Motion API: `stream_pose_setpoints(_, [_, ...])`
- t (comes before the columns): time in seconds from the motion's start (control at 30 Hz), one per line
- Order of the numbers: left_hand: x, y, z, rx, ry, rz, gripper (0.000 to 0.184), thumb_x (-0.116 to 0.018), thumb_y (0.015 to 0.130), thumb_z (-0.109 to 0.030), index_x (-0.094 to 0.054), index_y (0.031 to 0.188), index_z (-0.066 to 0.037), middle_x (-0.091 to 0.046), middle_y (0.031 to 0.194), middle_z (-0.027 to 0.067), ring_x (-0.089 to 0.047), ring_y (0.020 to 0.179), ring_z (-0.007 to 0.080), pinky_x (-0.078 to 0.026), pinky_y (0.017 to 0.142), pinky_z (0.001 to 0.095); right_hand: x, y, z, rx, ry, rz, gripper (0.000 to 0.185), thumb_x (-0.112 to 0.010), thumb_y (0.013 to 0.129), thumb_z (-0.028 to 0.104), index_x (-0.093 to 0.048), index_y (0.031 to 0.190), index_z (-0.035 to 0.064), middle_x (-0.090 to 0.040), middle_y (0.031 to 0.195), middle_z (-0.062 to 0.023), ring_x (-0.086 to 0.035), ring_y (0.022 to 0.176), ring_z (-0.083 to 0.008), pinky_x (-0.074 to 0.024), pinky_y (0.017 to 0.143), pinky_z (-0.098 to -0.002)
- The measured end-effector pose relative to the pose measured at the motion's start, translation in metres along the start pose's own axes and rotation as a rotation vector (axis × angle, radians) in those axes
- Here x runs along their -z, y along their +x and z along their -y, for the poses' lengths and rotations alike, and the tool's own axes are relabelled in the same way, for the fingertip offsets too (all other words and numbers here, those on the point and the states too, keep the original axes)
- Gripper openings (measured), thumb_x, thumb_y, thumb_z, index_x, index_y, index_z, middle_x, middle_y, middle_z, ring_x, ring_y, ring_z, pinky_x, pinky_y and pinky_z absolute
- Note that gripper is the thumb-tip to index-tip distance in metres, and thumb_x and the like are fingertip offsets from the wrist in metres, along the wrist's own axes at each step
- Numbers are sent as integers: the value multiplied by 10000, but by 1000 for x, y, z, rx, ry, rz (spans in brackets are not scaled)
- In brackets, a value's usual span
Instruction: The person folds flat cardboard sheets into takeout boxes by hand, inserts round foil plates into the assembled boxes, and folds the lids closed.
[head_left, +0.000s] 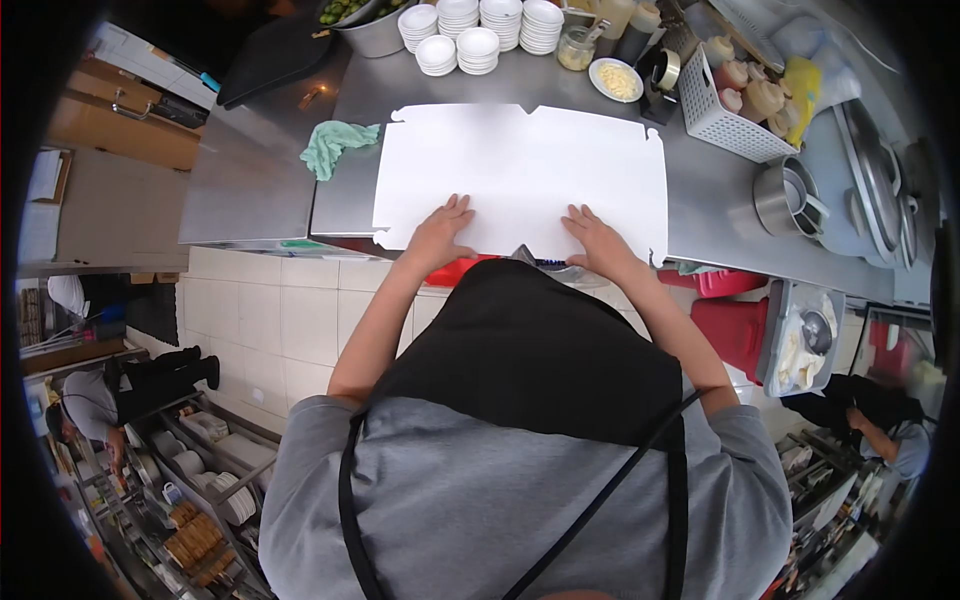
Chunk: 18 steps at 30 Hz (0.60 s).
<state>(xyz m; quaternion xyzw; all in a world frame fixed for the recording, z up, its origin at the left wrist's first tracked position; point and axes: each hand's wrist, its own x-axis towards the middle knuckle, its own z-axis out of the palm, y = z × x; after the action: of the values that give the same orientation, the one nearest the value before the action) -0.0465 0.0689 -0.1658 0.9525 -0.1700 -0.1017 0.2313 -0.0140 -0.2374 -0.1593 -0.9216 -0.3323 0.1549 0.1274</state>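
A large white cardboard sheet (520, 165) with notched corners lies flat on the steel counter (710, 215). My left hand (440, 238) rests on its near edge, left of the middle, fingers spread and pointing away from me. On the right part of the same edge lies my right hand (596, 240), its fingers also apart. Neither hand grips anything. Left of the sheet is a crumpled green cloth (338, 148). Behind the sheet stand stacks of small white dishes (478, 48) and a plate of pale yellow pieces (615, 80).
A white basket of bottles (735, 115) and metal pots (785, 197) stand at the right. Below the counter's right part are a red bin (728, 335) and a grey tub (800, 340). Other people are at the lower left (95, 405) and lower right (885, 435), near shelves.
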Motion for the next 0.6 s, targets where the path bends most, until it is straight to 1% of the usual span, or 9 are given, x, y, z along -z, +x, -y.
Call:
stream_pose_setpoints(0.07, [0, -1, -4, 34, 8, 16, 658, -753, 612, -206, -496, 1202, -67, -338, 1372, 95, -286, 1282, 264, -322, 1021, 358, -3, 1, -5, 31, 31, -12, 686, -733, 653, 220, -427, 1236, 25, -341, 1354, -151, -319, 1248, -336, -356, 992, -367])
stream_pose_setpoints(0.13, [1, -2, -4, 46, 36, 29, 700, -758, 589, -159, -477, 1222, -58, -333, 1376, 92, -279, 1288, 240, -341, 1010, 344, -1, 3, -5, 20, 47, 4, 682, -733, 653, 222, -433, 1233, 26, -345, 1351, -154, -320, 1248, -338, -358, 991, -367])
stream_pose_setpoints(0.3, [-2, -2, -6, 42, 52, 14, 708, -761, 583, -131, -471, 1225, -57, -318, 1384, 92, -280, 1286, 251, -345, 1008, 352, -1, 0, -5, 21, 79, 0, 674, -734, 652, 224, -442, 1223, 21, -355, 1344, -160, -330, 1243, -341, -356, 994, -365])
stream_pose_setpoints(0.43, [-9, -4, -3, -4, 96, -40, 719, -761, 584, -129, -461, 1234, -60, -308, 1389, 91, -276, 1288, 258, -338, 1015, 357, -7, -3, 0, 18, 33, -46, 680, -733, 652, 215, -430, 1231, 27, -343, 1351, -156, -310, 1253, -337, -355, 995, -369])
stream_pose_setpoints(0.6, [-7, -4, -4, -4, 99, -31, 716, -757, 590, -140, -460, 1237, -61, -314, 1385, 96, -284, 1284, 257, -327, 1021, 354, -14, -7, 0, 32, -50, -88, 702, -733, 646, 204, -410, 1247, 36, -329, 1359, -147, -288, 1264, -335, -351, 1000, -369])
